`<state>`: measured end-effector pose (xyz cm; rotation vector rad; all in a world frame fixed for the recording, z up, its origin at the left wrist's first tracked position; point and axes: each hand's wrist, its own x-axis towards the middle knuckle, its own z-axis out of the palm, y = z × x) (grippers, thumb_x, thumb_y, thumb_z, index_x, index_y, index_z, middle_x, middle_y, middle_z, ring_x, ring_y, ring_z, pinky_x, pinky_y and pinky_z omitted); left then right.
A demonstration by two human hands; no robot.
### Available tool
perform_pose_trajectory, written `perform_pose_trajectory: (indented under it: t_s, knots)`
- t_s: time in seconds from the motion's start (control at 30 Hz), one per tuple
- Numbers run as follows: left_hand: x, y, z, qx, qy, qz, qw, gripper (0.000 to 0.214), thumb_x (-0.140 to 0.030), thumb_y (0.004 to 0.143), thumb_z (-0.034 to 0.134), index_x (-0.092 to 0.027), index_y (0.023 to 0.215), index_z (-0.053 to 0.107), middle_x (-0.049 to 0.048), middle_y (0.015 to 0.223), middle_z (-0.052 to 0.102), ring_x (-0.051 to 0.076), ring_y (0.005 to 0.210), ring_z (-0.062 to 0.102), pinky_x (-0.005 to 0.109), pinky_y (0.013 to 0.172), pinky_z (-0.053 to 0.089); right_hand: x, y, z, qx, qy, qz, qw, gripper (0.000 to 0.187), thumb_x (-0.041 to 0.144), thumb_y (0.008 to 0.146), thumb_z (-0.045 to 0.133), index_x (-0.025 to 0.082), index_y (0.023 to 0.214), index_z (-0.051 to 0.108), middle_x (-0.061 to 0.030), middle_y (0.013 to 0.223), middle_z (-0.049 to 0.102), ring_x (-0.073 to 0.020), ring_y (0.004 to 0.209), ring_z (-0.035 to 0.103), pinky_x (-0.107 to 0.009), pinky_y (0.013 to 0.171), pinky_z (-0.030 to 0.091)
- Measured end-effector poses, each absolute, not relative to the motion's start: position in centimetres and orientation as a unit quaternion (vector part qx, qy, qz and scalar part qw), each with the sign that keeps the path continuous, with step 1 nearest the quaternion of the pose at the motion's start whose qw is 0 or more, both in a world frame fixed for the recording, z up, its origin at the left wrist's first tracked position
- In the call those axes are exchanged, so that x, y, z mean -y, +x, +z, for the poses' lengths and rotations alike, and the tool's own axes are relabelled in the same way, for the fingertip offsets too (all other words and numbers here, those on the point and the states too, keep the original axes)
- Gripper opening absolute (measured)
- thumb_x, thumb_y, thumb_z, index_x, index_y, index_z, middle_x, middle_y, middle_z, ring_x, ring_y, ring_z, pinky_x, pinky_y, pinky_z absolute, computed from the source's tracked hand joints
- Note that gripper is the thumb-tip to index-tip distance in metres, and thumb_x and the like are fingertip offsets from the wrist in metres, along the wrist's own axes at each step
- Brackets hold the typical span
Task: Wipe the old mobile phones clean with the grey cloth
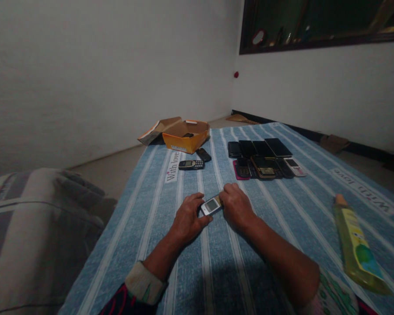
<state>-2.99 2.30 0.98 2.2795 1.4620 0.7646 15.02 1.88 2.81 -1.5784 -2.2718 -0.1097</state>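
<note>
Over the striped cloth [282,199], the left hand [188,219] was clamped around one end of the silver phone [212,205] and the right hand [237,204] gripped the other, apparently to steady it screen-up, short of the orange box [184,142] and the rows of phones [262,149].

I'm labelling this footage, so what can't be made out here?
Head view:
Silver phone: its right end, hidden by the right hand.
Orange box: most of its floor, hidden by its front wall.
Bottle label: its small print, too blurred to read.
Left sleeve: cut off by the picture's bottom edge.
</note>
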Motion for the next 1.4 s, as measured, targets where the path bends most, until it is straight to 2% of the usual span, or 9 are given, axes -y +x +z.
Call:
perform_pose_trajectory:
  t_s: [0.13,0.27,0.4,0.5,0.7,0.97,1.2,1.4]
  knots:
    - [-2.5,-3.1,0.7,-0.500,0.803,0.284,0.154,0.033,-0.016,0.065,0.074,-0.015,0.097,0.068,0.0151,0.123,0.064,0.031,0.116,0.059,0.049,0.100,0.049,-0.5,13.3,2.2,0.840,-0.499,-0.028,0.209,0.014,0.011,0.090,0.057,0.014,0.083,0.069,-0.0091,0.085,0.060,-0.0227,0.085,0.048,-0.033,0.073,0.039]
    - [-2.5,-3.2,0.6,-0.490,0.807,0.293,0.148,0.033,-0.010,0.066,0.069,-0.013,0.099,0.068,0.0162,0.122,0.064,0.030,0.114,0.060,0.046,0.101,0.048,0.0,12.1,1.6,0.867,-0.442,-0.038,0.229,0.017,0.010,0.092,0.054,0.014,0.086,0.069,-0.0079,0.086,0.061,-0.0214,0.084,0.047,-0.032,0.073,0.039]
    - [-2.3,-3.0,1.0,-0.502,0.804,0.278,0.155,0.036,-0.018,0.063,0.077,-0.013,0.098,0.068,0.0162,0.123,0.064,0.032,0.115,0.059,0.048,0.100,0.049,-1.7,13.9,2.0,0.828,-0.518,-0.060,0.205,0.020,0.009,0.091,0.054,0.015,0.078,0.068,-0.0091,0.084,0.060,-0.0227,0.085,0.047,-0.032,0.071,0.038]
    - [-2.3,-3.0,1.0,-0.508,0.801,0.276,0.156,0.036,-0.018,0.062,0.077,-0.014,0.096,0.069,0.0154,0.123,0.064,0.032,0.115,0.059,0.049,0.099,0.049,-2.2,14.4,2.3,0.811,-0.545,-0.063,0.204,0.020,0.008,0.090,0.055,0.014,0.077,0.068,-0.0101,0.085,0.060,-0.0234,0.086,0.047,-0.033,0.071,0.039]
    - [-2.6,-3.1,1.0,-0.481,0.809,0.297,0.160,0.030,-0.012,0.066,0.068,-0.015,0.096,0.069,0.0129,0.117,0.067,0.028,0.110,0.062,0.046,0.100,0.049,-1.3,11.6,1.9,0.871,-0.429,-0.040,0.235,0.016,0.014,0.094,0.055,0.016,0.088,0.069,-0.0062,0.090,0.063,-0.0212,0.087,0.050,-0.032,0.074,0.040]
    - [-2.6,-3.1,0.7,-0.504,0.799,0.286,0.161,0.039,-0.021,0.061,0.078,-0.016,0.099,0.069,0.0132,0.122,0.065,0.032,0.116,0.059,0.049,0.099,0.049,-3.6,15.3,2.4,0.808,-0.556,-0.054,0.188,0.021,0.010,0.090,0.056,0.014,0.075,0.069,-0.0101,0.084,0.061,-0.0236,0.088,0.047,-0.033,0.072,0.039]
    - [-2.6,-3.3,0.4,-0.482,0.807,0.311,0.141,0.032,-0.020,0.067,0.073,-0.017,0.098,0.069,0.0125,0.121,0.065,0.030,0.113,0.061,0.048,0.098,0.050,-0.8,13.1,1.5,0.863,-0.442,-0.066,0.237,0.015,0.012,0.090,0.059,0.014,0.078,0.068,-0.0069,0.081,0.060,-0.0214,0.082,0.047,-0.032,0.072,0.038]
    - [-2.5,-3.3,0.3,-0.497,0.803,0.294,0.149,0.038,-0.020,0.063,0.077,-0.016,0.100,0.068,0.0139,0.122,0.065,0.032,0.115,0.060,0.051,0.097,0.050,-2.2,15.5,1.5,0.814,-0.525,-0.076,0.239,0.021,0.007,0.088,0.058,0.015,0.072,0.067,-0.0077,0.079,0.059,-0.0225,0.083,0.047,-0.032,0.068,0.037]
